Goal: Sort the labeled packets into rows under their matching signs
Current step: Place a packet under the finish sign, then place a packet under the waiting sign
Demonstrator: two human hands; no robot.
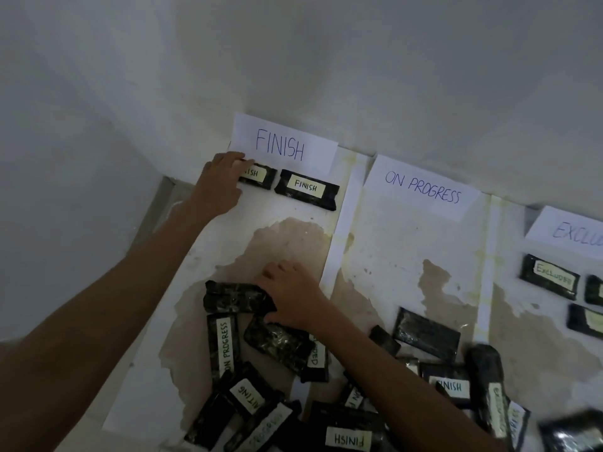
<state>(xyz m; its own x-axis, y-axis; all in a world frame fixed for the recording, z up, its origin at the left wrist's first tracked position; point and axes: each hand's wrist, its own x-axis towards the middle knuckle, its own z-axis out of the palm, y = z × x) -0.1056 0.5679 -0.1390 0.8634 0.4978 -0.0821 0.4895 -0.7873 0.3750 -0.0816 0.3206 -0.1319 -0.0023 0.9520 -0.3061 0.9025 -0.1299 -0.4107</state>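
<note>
Three paper signs lean at the wall: FINISH (pixel 284 146), ON PROGRESS (pixel 422 187) and a cut-off EXCLUDED sign (pixel 574 233). Under FINISH lie two black packets labeled FINISH, one (pixel 306 189) free and one (pixel 257 175) with my left hand (pixel 218 184) resting flat on its left end. My right hand (pixel 290 293) presses on a face-down black packet (pixel 235 296) at the top of a loose pile (pixel 293 386) of labeled packets. Whether its fingers grip the packet is unclear. An EXCLUDED packet (pixel 549 277) lies under the right sign, with two more beside it.
White paper strips (pixel 342 223) divide the stained white surface (pixel 391 256) into columns. The wall runs close behind the signs. A face-down packet (pixel 425 334) lies low in the ON PROGRESS column. Bare surface shows between the signs and the pile.
</note>
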